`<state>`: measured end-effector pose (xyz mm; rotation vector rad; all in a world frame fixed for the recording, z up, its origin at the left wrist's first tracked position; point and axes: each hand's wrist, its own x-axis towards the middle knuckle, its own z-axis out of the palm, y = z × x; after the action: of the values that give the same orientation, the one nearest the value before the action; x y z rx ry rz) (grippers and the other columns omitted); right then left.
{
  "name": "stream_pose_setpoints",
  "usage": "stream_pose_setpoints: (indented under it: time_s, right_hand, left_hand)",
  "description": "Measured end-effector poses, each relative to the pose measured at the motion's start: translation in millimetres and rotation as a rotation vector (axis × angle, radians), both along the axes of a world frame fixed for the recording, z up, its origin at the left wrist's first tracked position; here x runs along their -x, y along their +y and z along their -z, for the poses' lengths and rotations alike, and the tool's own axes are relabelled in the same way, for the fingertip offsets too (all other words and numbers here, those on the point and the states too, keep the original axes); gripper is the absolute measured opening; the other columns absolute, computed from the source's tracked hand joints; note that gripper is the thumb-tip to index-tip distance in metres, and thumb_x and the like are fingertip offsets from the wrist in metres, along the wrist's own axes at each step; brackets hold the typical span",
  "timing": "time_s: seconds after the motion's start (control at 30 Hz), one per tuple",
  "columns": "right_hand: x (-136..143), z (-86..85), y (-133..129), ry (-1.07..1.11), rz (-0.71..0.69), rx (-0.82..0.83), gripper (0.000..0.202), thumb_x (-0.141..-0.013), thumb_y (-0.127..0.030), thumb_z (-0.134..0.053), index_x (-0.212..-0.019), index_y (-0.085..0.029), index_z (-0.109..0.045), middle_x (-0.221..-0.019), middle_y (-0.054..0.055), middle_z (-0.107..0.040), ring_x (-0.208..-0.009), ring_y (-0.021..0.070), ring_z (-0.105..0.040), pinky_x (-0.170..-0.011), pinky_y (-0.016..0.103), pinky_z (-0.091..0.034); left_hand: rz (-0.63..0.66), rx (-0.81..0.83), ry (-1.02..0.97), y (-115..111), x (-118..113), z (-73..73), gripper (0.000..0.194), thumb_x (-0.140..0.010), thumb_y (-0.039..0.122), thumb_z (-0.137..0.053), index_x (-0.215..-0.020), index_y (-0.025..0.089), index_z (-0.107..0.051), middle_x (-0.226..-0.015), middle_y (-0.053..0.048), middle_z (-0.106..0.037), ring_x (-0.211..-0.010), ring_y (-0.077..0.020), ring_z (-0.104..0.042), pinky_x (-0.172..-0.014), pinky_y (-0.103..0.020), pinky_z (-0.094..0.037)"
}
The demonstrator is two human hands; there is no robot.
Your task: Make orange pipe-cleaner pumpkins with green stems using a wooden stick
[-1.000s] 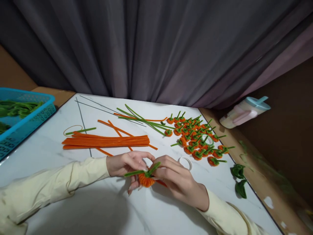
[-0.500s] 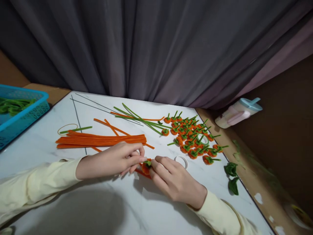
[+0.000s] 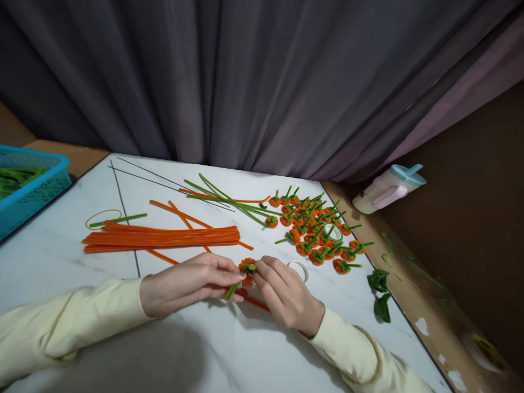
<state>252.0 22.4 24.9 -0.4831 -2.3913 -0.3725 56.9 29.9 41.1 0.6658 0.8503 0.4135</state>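
Between my two hands is a small orange pipe-cleaner pumpkin (image 3: 247, 264) with a green top and a green stem sticking out toward the lower left. My left hand (image 3: 200, 281) pinches it from the left, thumb and fingers closed on its green part. From the right, my right hand (image 3: 284, 292) grips its other side with curled fingers, and its fingertips are partly hidden. An orange pipe cleaner (image 3: 257, 302) lies beneath the hands on the white tabletop (image 3: 229, 349). Just beyond my right hand rests a white tape ring (image 3: 298, 271).
A bundle of orange pipe cleaners (image 3: 164, 237) lies at left, with green pipe cleaners (image 3: 229, 200) farther back. Several finished pumpkins (image 3: 317, 254) cluster at right around a tape roll (image 3: 332, 232). Green leaves (image 3: 381, 307), a tumbler (image 3: 388, 188) and a blue basket (image 3: 36, 191) stand around the edges.
My left hand has turned and shifted, and more of the orange pumpkin now shows, with its green stem pointing down-left. The whole view has slid slightly.
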Motion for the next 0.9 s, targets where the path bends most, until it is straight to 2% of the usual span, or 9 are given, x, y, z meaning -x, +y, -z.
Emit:
stream_pose_setpoints:
  time_s: [0.07, 0.2, 0.27, 0.4, 0.47, 0.57, 0.67, 0.77, 0.9]
  right_hand:
    - [2.0, 4.7, -2.1, 0.040, 0.028, 0.021, 0.016, -0.084, -0.002, -0.044, -0.077, -0.003, -0.058, -0.083, 0.020, -0.063, -0.080, 0.0248, -0.056, -0.062, 0.035, -0.051]
    - [5.0, 12.4, -6.1, 0.065, 0.043, 0.082, 0.012, -0.083, -0.002, -0.046, -0.079, -0.005, -0.057, -0.084, 0.020, -0.062, -0.080, 0.0244, -0.055, -0.059, 0.035, -0.050]
    - [5.0, 13.4, -6.0, 0.065, 0.040, 0.087, 0.012, -0.084, -0.002, -0.045, -0.081, -0.005, -0.056, -0.084, 0.020, -0.062, -0.080, 0.0242, -0.055, -0.060, 0.035, -0.051]
    - [2.8, 8.8, -1.5, 0.060, 0.053, -0.012, 0.014, -0.086, -0.004, -0.044, -0.082, -0.004, -0.057, -0.082, 0.020, -0.063, -0.080, 0.0241, -0.057, -0.061, 0.036, -0.052]
    - [1.4, 5.7, 0.8, 0.045, 0.045, -0.059, 0.018, -0.086, -0.003, -0.041, -0.080, -0.004, -0.058, -0.081, 0.020, -0.064, -0.079, 0.0240, -0.059, -0.061, 0.035, -0.052]
    - [0.2, 4.5, 1.7, 0.013, 0.020, -0.088, 0.020, -0.086, -0.003, -0.041, -0.078, -0.004, -0.059, -0.081, 0.020, -0.064, -0.077, 0.0236, -0.060, -0.061, 0.035, -0.052]
    - [0.8, 6.8, 0.4, -0.021, 0.007, -0.089, 0.014, -0.084, -0.005, -0.048, -0.079, -0.003, -0.060, -0.082, 0.020, -0.064, -0.075, 0.0233, -0.060, -0.061, 0.035, -0.052]
    - [1.3, 6.9, 0.5, 0.003, -0.020, -0.026, 0.012, -0.084, -0.004, -0.049, -0.081, -0.002, -0.061, -0.082, 0.020, -0.064, -0.076, 0.0230, -0.059, -0.063, 0.035, -0.052]
    - [-2.5, -1.2, 6.5, 0.085, -0.078, 0.087, 0.017, -0.087, -0.004, -0.042, -0.088, -0.001, -0.059, -0.081, 0.018, -0.064, -0.081, 0.0227, -0.058, -0.065, 0.035, -0.054]
  left_hand:
    - [-0.036, 0.020, -0.030, -1.2, -2.0, 3.1, 0.017, -0.066, 0.024, -0.073, -0.066, 0.014, -0.060, -0.069, 0.001, -0.059, -0.074, -0.0121, -0.059, -0.081, -0.024, -0.046]
    - [-0.047, -0.090, 0.055, -6.2, -4.5, 7.4, 0.014, -0.070, 0.024, -0.070, -0.067, 0.013, -0.061, -0.065, 0.000, -0.059, -0.068, -0.0107, -0.058, -0.068, -0.019, -0.045]
    - [-0.050, -0.114, 0.066, -7.1, -5.0, 8.5, 0.015, -0.071, 0.023, -0.070, -0.067, 0.013, -0.060, -0.062, 0.001, -0.058, -0.067, -0.0104, -0.058, -0.067, -0.019, -0.045]
    - [-0.152, 0.018, -0.072, -2.6, -4.5, 12.9, 0.015, -0.075, 0.020, -0.069, -0.070, 0.012, -0.057, -0.074, -0.003, -0.063, -0.079, -0.0127, -0.063, -0.079, -0.023, -0.049]
    - [-0.177, 0.096, -0.157, 0.6, -3.4, 16.4, 0.014, -0.078, 0.020, -0.066, -0.073, 0.011, -0.057, -0.079, -0.006, -0.065, -0.080, -0.0131, -0.064, -0.081, -0.024, -0.051]
    - [-0.126, 0.176, -0.248, 3.0, -2.5, 21.0, 0.015, -0.080, 0.021, -0.064, -0.085, 0.010, -0.057, -0.079, -0.007, -0.064, -0.074, -0.0126, -0.066, -0.072, -0.021, -0.054]
    - [-0.089, 0.211, -0.307, 2.3, -3.9, 24.3, 0.020, -0.077, 0.017, -0.068, -0.092, 0.010, -0.056, -0.074, -0.003, -0.061, -0.064, -0.0096, -0.065, -0.062, -0.016, -0.053]
    - [-0.093, 0.205, -0.311, 1.6, -6.8, 27.9, 0.019, -0.074, 0.014, -0.070, -0.085, 0.012, -0.055, -0.066, 0.001, -0.057, -0.053, -0.0051, -0.059, -0.051, -0.011, -0.049]
    - [-0.119, 0.175, -0.324, 2.9, -8.3, 30.5, 0.015, -0.073, 0.012, -0.069, -0.077, 0.011, -0.054, -0.056, 0.004, -0.051, -0.041, -0.0015, -0.048, -0.039, -0.008, -0.038]
